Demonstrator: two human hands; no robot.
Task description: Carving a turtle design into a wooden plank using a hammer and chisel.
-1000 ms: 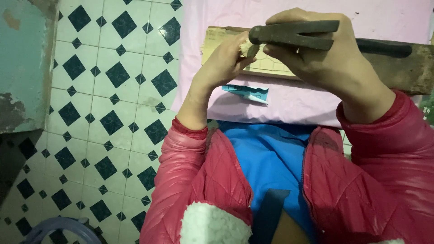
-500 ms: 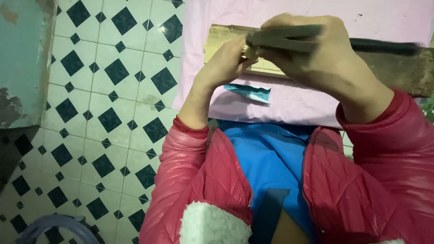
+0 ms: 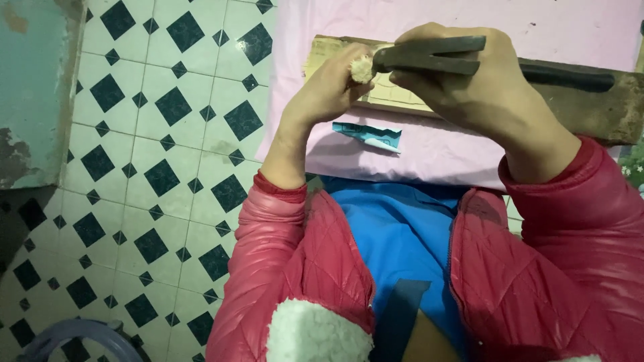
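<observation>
A dark hammer (image 3: 429, 55) is gripped in the right hand (image 3: 469, 87), head pointing left. A small pale lump (image 3: 362, 68) is pinched by the left hand (image 3: 329, 90), touching the hammer head, above a wooden board (image 3: 335, 50) on pink cloth (image 3: 429, 151). A torn blue wrapper (image 3: 369, 136) lies nearby.

- The right hand (image 3: 469, 87) gripped a dark hammer (image 3: 483, 62) over a wooden board (image 3: 604, 107).
- The left hand (image 3: 329, 94) pinched a small pale lump (image 3: 362, 69) at the hammer's head.
</observation>
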